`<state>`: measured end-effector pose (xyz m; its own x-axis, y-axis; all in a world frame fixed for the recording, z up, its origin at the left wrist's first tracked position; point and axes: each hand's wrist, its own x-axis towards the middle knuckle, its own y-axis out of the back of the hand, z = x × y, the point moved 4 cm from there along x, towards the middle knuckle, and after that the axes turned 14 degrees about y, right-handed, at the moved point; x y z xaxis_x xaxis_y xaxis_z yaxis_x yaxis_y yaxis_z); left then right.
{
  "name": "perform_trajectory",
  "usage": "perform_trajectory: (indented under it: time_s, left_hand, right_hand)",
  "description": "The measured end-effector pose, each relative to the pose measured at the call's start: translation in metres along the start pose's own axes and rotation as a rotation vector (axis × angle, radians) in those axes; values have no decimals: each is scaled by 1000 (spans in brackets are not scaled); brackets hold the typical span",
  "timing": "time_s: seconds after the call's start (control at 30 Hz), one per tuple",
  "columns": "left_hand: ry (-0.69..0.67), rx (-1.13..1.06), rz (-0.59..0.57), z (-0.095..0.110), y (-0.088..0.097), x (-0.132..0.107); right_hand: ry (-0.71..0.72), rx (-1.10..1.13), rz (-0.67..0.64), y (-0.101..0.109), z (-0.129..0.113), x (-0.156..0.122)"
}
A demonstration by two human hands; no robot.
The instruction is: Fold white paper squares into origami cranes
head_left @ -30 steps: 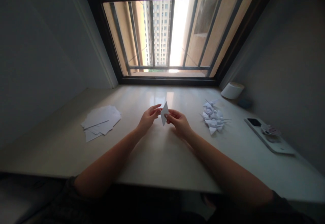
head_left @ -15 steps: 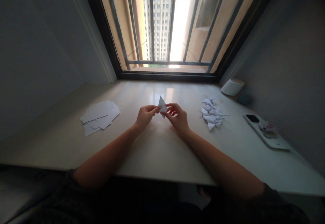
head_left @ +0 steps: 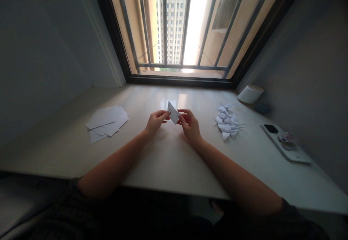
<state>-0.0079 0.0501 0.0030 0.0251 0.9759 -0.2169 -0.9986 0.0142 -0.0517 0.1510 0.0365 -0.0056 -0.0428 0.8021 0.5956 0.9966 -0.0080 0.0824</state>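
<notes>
A small piece of folded white paper (head_left: 173, 113), pointed at the top and bottom, is held up just above the table. My left hand (head_left: 157, 121) pinches its left edge between thumb and fingers. On the other side, my right hand (head_left: 189, 123) grips the right corner, thumb in front and fingers behind. Fine creases in the paper are too small to make out. To the left lies a loose stack of white paper sheets (head_left: 104, 120). A pile of folded paper figures (head_left: 227, 120) with thin points rests to the right.
A phone (head_left: 282, 142) with a round grip on its back lies along the table's right side. Behind it stand a white cylindrical object (head_left: 250, 94) and a dark bluish item (head_left: 262, 108) by the wall. A barred window (head_left: 179, 82) closes off the far edge.
The folded paper has turned, its lower point and right corner now showing more openly. My right thumb has shifted from the lower edge up to the right corner. The view has moved slightly.
</notes>
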Motion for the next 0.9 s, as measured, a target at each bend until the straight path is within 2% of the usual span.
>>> perform_trajectory:
  time_s: [0.27,0.4,0.67,0.9]
  left_hand:
    - [41,56,-72,0,-4,-3]
    - [23,60,-44,1,-3,-3]
    - [-23,42,36,2,1,-2]
    - [3,35,30,1,0,-3]
  right_hand:
    - [-7,-114,9,1,0,1]
    - [77,-174,-23,1,-7,1]
    - [143,-163,-70,0,-8,1]
    - [257,-212,-124,-1,-11,-1]
